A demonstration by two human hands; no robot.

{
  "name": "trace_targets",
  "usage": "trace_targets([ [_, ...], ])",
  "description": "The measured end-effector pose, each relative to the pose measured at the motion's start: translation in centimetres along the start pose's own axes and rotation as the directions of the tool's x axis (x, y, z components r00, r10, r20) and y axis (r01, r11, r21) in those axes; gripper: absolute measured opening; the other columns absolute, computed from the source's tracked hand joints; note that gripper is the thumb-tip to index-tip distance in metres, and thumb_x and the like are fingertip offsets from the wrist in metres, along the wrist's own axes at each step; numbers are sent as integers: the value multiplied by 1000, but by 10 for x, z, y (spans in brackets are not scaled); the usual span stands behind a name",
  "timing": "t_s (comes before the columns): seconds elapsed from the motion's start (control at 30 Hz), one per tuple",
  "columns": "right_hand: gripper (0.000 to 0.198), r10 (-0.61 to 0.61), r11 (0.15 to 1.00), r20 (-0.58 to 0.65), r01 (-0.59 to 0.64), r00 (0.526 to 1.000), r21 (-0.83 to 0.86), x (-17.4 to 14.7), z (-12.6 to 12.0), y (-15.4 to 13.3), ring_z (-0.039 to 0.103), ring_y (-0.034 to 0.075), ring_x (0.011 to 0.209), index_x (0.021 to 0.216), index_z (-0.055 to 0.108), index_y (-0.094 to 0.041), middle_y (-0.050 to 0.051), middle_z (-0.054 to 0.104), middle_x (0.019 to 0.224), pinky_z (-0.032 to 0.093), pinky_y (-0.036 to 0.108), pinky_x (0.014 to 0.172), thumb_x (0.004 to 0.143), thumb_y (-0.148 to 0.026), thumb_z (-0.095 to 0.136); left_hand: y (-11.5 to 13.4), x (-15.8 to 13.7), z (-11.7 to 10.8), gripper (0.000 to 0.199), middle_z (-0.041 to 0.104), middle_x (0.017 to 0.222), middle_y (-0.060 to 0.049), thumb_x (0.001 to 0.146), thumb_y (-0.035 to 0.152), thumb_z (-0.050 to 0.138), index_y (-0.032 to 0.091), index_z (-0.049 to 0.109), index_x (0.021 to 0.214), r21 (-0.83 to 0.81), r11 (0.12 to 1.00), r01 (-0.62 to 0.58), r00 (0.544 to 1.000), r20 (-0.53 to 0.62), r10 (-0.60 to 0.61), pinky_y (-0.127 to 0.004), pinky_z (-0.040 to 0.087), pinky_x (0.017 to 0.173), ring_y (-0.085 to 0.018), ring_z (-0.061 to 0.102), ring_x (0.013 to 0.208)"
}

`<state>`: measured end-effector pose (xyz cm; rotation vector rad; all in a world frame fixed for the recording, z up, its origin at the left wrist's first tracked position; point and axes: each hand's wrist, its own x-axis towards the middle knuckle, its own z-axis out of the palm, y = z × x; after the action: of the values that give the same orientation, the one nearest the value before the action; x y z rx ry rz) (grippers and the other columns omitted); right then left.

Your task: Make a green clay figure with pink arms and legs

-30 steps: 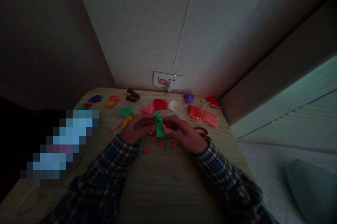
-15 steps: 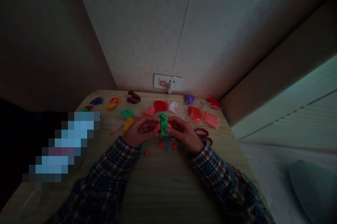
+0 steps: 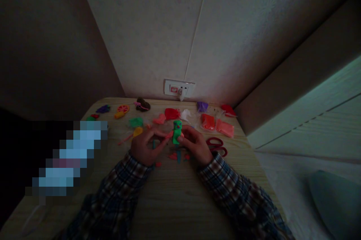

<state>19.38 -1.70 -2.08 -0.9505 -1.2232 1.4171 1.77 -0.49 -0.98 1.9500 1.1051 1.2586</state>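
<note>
Above the table, a small green clay figure (image 3: 177, 136) with a face and pink side pieces is held upright. My right hand (image 3: 196, 144) grips it from the right, the thumb pressed on its lower front. My left hand (image 3: 148, 144) pinches the pink clay piece (image 3: 169, 135) on the figure's left side between thumb and forefinger. Below the hands lie pink clay scraps (image 3: 172, 156) and a blue clay tool (image 3: 178, 156). Red-handled scissors (image 3: 217, 147) rest beside my right hand, their blades partly hidden.
Clay packets, among them an orange-red packet (image 3: 208, 121) and a pink packet (image 3: 225, 128), lie at the back right. Finished-looking clay pieces, such as a brown one (image 3: 143, 104), are at the back left. A wall socket (image 3: 179, 88) sits behind; a blurred-out screen (image 3: 70, 157) is left.
The green figure has tilted so its face shows more fully. My left hand has shifted slightly left and its thumb has dropped, with the fingers still at the pink piece.
</note>
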Motion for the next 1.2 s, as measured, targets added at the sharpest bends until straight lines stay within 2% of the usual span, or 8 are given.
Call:
trace_targets([
  [0.17,36,-24,1000,2,23,1000,4,-1,0,1,66,18,81,91,59,-26,-1,70,84,53,35,81,70,-49,75,-1,-3,0,3,74,72,-2,76,20,67,20,69,74,49,997,-52,999,-15,53,-28,57,64,-16,69,65],
  [0.33,38,-49,998,-14,48,999,-32,-2,-4,0,66,20,86,91,59,-25,1,70,84,53,36,82,69,-52,74,-6,3,-12,20,74,81,-3,70,27,75,18,65,85,-160,973,165,985,68,-156,-31,59,70,-19,71,73],
  [0.47,38,-68,997,-57,66,996,-42,-3,-10,-2,66,20,87,90,60,-25,1,70,88,54,36,81,68,-52,75,-13,6,-35,28,72,69,0,61,32,81,19,64,78,-108,960,259,886,421,-192,-26,55,54,-17,68,58],
  [0.63,39,-82,995,-96,76,992,-60,-2,-14,-2,66,20,86,90,61,-24,1,70,89,54,37,81,68,-53,75,-21,-2,-38,22,68,75,-1,60,23,80,19,66,77,161,981,-105,812,584,-9,-26,48,62,-18,62,70],
  [0.77,42,-77,997,-107,74,991,-39,-2,-14,-1,66,20,86,89,60,-24,1,70,88,54,36,83,65,-54,76,-23,-3,-31,6,69,75,-2,73,18,66,19,64,78,173,959,-223,720,693,42,-32,47,73,-21,61,77],
  [0.9,42,-72,997,-117,69,991,-25,-2,-14,-3,66,19,84,89,60,-24,0,69,85,54,35,81,64,-53,77,-19,2,-26,7,69,79,-4,80,21,59,19,65,84,113,968,-226,744,662,96,-30,48,71,-19,62,75],
  [1.07,42,-78,996,-121,72,990,-56,-3,-12,-8,65,19,81,86,60,-24,0,68,84,54,34,78,64,-56,76,-23,-3,-9,13,67,79,-4,87,29,56,20,66,85,79,976,-201,849,510,134,-29,49,70,-17,61,72],
  [1.2,43,-82,995,-113,76,990,-61,-3,-11,-7,65,18,77,86,59,-24,0,68,79,54,33,75,64,-57,75,-37,-12,6,18,64,78,-4,86,32,56,19,66,77,44,968,-246,809,559,180,-28,48,68,-18,60,73],
])
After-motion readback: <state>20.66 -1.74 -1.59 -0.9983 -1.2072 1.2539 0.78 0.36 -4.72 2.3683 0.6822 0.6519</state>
